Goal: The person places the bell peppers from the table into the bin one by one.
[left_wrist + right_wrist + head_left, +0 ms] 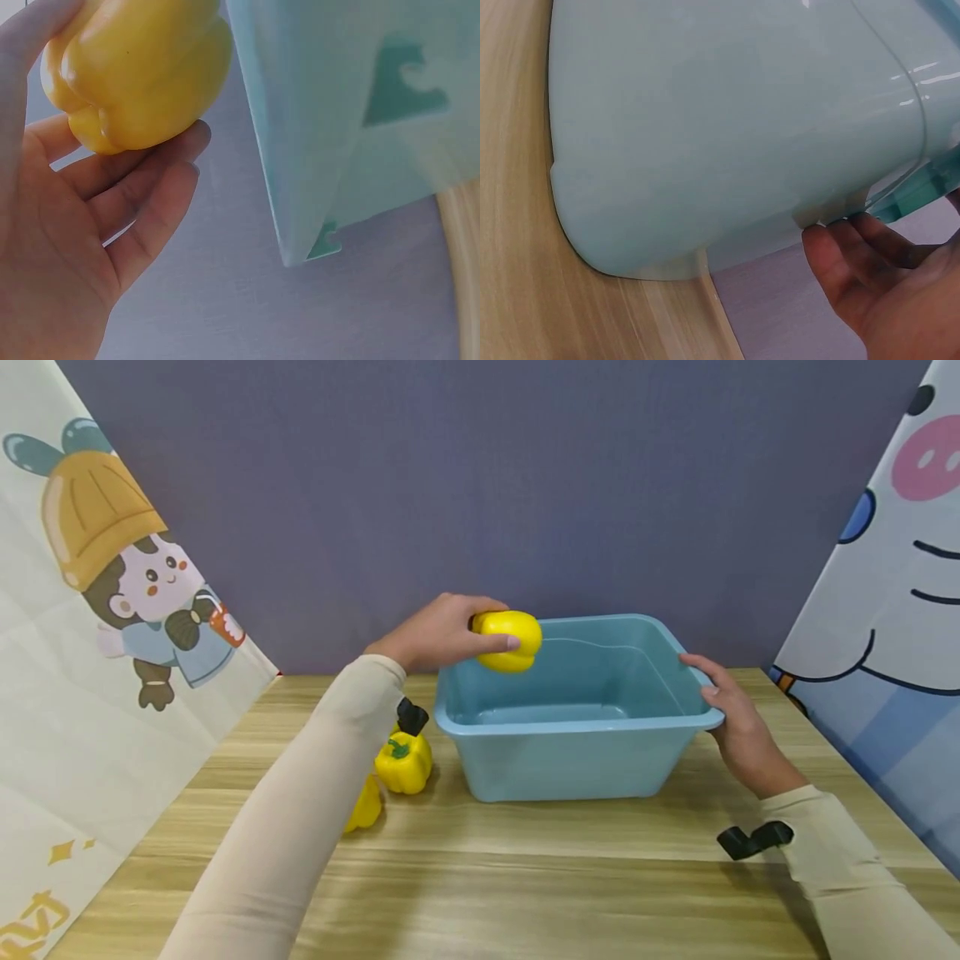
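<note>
A glossy yellow bell pepper [517, 639] is gripped in my left hand [453, 635], above the left rim of a light blue plastic bin [570, 764]. The left wrist view shows the same pepper [150, 67] between thumb and fingers, beside the bin's outer wall [315, 112]. My right hand [738, 722] holds the bin's right rim, thumb on top. From the right wrist, its fingertips [817, 240] touch the outside of the bin below the rim. The part of the bin's floor that shows in the head view is bare.
Left of the bin, a yellow bell pepper [405, 764] with a green stem stands on the wooden table [525, 885]. Another yellow pepper [366, 806] is partly hidden by my left sleeve. A grey-purple wall [487, 485] rises behind, with cartoon-printed sheets [67, 693] at the sides.
</note>
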A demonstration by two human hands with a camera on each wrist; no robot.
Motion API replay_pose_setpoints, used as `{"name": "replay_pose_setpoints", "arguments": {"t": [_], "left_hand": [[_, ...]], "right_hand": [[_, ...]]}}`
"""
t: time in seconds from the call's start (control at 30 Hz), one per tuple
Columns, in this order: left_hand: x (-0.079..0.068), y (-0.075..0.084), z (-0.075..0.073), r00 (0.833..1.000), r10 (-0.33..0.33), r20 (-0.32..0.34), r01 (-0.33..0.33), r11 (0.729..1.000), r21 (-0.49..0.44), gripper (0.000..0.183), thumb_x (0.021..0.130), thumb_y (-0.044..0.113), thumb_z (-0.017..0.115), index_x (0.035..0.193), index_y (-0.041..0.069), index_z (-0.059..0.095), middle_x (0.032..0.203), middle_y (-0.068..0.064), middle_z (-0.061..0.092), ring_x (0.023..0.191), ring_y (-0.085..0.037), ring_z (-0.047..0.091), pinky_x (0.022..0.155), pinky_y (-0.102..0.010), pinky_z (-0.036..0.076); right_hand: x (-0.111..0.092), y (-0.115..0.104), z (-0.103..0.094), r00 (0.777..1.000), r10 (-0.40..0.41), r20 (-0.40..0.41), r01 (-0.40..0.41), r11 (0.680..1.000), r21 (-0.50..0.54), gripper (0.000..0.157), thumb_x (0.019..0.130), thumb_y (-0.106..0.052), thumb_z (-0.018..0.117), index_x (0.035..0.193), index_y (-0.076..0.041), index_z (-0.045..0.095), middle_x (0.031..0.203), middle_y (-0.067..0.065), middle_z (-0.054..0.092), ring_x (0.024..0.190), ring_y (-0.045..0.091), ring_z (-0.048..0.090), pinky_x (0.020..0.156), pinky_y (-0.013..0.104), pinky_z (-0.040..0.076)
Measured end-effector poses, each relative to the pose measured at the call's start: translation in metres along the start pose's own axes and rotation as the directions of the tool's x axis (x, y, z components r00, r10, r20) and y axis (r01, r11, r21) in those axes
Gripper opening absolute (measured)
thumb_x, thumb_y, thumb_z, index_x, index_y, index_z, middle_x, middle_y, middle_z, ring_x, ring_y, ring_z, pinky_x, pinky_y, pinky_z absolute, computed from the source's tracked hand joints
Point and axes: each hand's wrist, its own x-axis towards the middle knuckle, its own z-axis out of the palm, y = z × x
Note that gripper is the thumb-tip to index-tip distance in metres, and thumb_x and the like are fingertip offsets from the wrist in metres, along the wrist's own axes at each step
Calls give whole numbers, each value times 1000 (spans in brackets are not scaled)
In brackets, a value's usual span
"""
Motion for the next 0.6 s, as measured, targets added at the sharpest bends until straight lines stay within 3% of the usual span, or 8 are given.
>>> {"name": "replay_pose_setpoints", "arguments": {"t": [0.6], "left_hand": [[14, 12, -6, 1000, -11, 17, 11, 1000, -3, 65, 76, 70, 55, 122, 24, 57, 96, 11, 60, 81, -11, 54, 72, -29, 46]], "right_hand": [[2, 3, -1, 1000, -1, -13, 1, 1000, -1, 46, 101, -27, 25, 146, -17, 25, 141, 10, 26, 114, 25, 38, 79, 21, 39]]}}
